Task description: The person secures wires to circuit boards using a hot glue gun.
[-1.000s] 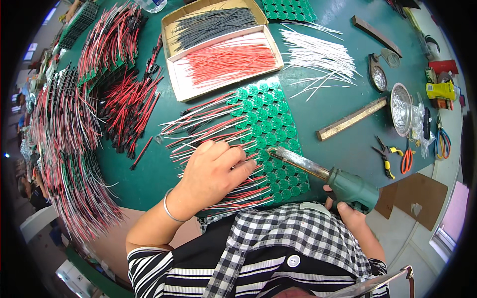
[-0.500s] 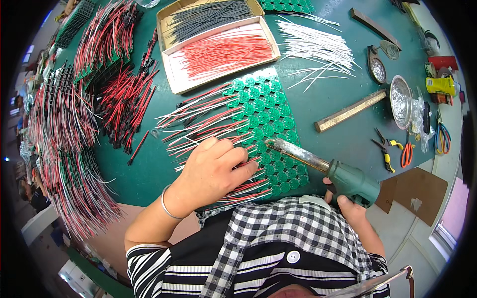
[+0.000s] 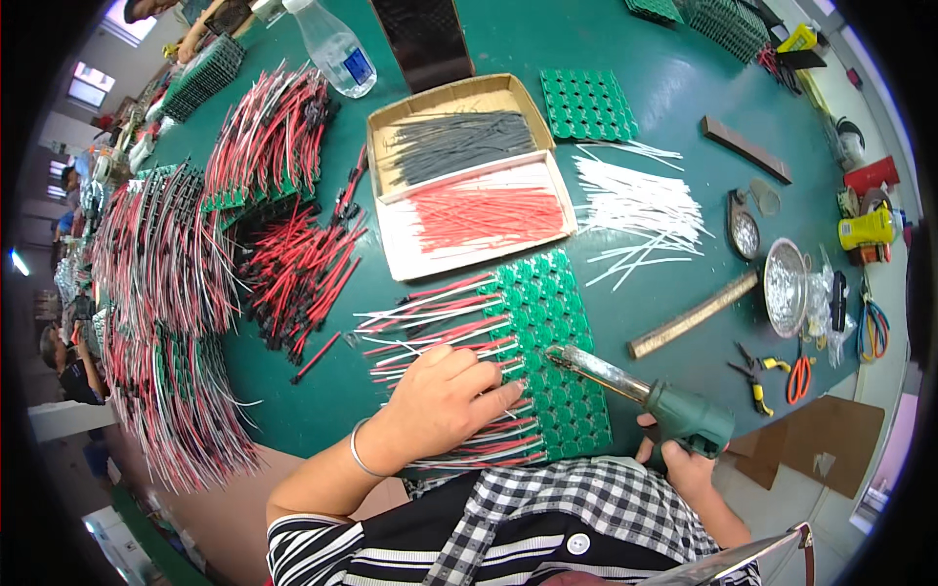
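Note:
In my right hand is a soldering iron with a thick green handle. Its metal tip rests at or just over a green circuit board panel made of rows of round boards; contact is too small to tell. My left hand lies over the panel's left edge, thumb and forefinger pinched on a thin wire, mostly hidden by the fingers. Red, white and black wires stick out leftward from that edge in rows, above and below the left hand.
Beyond the panel stands a cardboard box of black and red wires. White wires lie right of it. Wired panels are stacked left. A metal bar, metal bowl, pliers and scissors lie right. A bottle stands behind.
The view has tilted up, so the table sits lower in the picture and the bottle and more panels show. Both hands keep their places at the panel, the iron still held.

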Motion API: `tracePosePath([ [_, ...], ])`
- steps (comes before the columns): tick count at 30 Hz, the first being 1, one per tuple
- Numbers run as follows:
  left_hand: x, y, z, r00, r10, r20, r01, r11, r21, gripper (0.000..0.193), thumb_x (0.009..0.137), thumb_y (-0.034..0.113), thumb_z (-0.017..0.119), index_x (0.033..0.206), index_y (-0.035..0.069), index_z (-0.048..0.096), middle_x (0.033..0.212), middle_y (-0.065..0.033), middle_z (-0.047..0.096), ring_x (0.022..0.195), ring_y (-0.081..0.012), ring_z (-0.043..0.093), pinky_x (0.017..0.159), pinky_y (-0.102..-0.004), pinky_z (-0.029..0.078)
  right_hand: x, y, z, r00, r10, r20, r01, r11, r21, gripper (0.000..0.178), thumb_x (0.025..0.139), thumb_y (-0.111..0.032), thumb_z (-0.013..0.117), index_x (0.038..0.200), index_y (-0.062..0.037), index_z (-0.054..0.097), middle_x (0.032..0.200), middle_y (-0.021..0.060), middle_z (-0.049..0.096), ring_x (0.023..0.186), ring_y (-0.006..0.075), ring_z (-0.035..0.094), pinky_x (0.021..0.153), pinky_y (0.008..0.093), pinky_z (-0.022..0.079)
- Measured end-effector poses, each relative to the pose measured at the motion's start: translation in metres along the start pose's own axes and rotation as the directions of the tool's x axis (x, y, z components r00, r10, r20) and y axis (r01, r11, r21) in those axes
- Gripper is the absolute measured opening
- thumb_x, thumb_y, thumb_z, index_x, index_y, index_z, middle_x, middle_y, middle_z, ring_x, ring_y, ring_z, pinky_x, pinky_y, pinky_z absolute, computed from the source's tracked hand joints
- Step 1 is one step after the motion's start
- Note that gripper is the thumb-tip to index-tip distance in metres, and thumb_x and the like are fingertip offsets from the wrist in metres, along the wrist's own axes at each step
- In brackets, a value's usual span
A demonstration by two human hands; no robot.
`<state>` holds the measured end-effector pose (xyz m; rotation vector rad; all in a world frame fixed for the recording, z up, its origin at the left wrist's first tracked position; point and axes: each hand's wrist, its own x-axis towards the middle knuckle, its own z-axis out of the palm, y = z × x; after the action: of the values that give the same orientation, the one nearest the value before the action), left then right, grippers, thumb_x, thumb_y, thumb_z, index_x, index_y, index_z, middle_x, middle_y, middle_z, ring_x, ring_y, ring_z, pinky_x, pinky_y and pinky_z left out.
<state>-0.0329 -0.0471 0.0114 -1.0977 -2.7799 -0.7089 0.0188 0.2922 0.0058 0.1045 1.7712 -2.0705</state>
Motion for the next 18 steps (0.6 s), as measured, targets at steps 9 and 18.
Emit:
tracePosePath([
  [9,0.015,-0.033,-0.009,0.963,-0.231,-0.137,0.247,0.962,0.116,0.027,0.071,0.006,0.071,0.096,0.014,0.070,0.086,0.0006,0.058,0.075,-0.0198,0.053,0.067,-0.0351,0.041,0.039,-0.016,0.019,0.983,-0.045,-0.180,0.048,0.999,0.012,0.061,0.088,-0.038,0.069,0.124,0.0060,0.048,0.108,0.0195,0.061,0.057,0.0242,0.062,0.051,0.0350,0.052],
  [18,0.028,-0.050,-0.013,0.987,-0.147,-0.064,0.156,0.976,0.154,0.020,0.076,0.014,0.066,0.096,0.017,0.072,0.085,0.0026,0.058,0.075,-0.0173,0.053,0.066,-0.0336,0.041,0.061,-0.029,0.016,0.995,-0.097,-0.020,0.097,0.995,0.006,0.058,0.089,-0.017,0.065,0.138,0.0040,0.043,0.122,0.0212,0.060,0.075,0.0226,0.066,0.058,0.0337,0.055],
])
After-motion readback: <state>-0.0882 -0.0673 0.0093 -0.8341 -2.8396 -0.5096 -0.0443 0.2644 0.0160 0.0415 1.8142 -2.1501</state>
